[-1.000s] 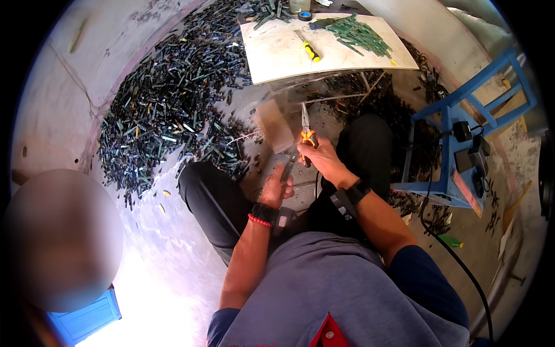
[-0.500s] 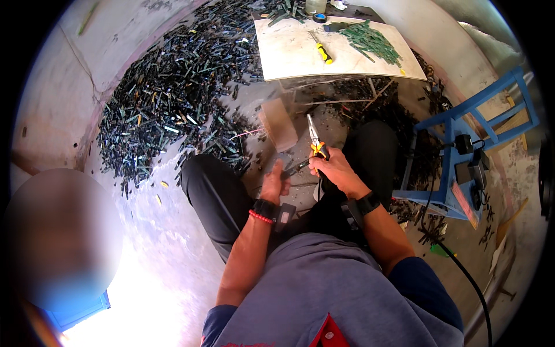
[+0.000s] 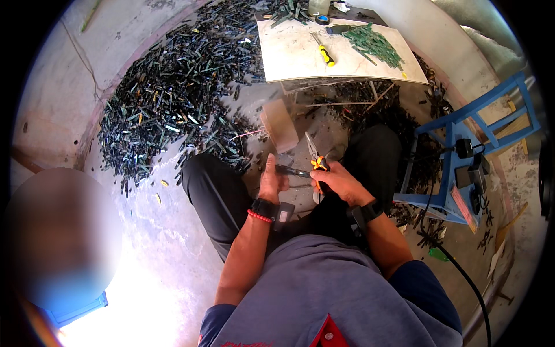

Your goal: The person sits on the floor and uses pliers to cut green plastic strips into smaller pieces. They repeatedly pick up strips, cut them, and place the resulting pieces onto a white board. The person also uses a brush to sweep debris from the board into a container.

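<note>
My right hand (image 3: 340,184) is closed around long-nose pliers (image 3: 315,151) with yellow-orange and black handles. Their metal jaws point up and away, toward the table. To its left, my left hand (image 3: 270,182) has its thumb upright and fingers curled at the end of a narrow dark strip (image 3: 293,171). That strip spans the gap between both hands, its right end reaching the plier handles. How the left fingers grip it is partly hidden. Both hands are above the floor between my knees.
A large heap of dark strips (image 3: 173,87) covers the floor at far left. Ahead stands a low table with a pale board (image 3: 289,55), bearing a yellow-black screwdriver (image 3: 325,54) and green strips (image 3: 376,46). A brick-like block (image 3: 280,127) lies before it; a blue chair (image 3: 448,168) stands right.
The pliers have tilted further left and come down slightly. The dark strip has turned flatter, and my left thumb stands more upright. The view has shifted a little.
</note>
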{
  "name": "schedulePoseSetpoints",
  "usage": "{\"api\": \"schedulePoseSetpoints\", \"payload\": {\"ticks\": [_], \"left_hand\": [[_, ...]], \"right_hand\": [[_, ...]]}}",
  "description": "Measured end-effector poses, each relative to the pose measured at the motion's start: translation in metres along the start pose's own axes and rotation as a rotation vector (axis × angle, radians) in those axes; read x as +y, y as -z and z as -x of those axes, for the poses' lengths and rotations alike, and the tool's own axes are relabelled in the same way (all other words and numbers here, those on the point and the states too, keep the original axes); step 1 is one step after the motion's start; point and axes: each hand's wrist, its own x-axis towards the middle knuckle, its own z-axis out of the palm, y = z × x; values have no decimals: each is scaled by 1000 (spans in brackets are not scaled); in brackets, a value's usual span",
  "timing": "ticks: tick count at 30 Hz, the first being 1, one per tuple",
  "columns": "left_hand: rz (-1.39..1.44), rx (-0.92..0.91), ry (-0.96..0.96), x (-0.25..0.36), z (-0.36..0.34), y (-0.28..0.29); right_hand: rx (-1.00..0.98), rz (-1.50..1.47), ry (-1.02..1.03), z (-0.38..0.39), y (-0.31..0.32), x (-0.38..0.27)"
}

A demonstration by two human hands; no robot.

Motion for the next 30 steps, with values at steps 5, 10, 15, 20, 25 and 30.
{"api": "schedulePoseSetpoints", "payload": {"ticks": [5, 10, 15, 20, 25, 30], "left_hand": [[-59, -6, -126, -4, -7, 6], [-47, -78, -182, 0, -1, 2], [102, -171, -122, 6, 11, -6], [150, -199, -116, 3, 6, -4], [77, -353, -182, 4, 7, 0], [335, -414, -48, 0, 2, 1]], "right_hand": [[-75, -208, -168, 7, -24, 18], [-157, -388, -185, 6, -47, 39], [-119, -634, -131, -6, -54, 48], [-155, -637, -119, -3, -55, 38], [-90, -362, -69, -1, -54, 37], [-111, -109, -16, 11, -39, 20]]}}
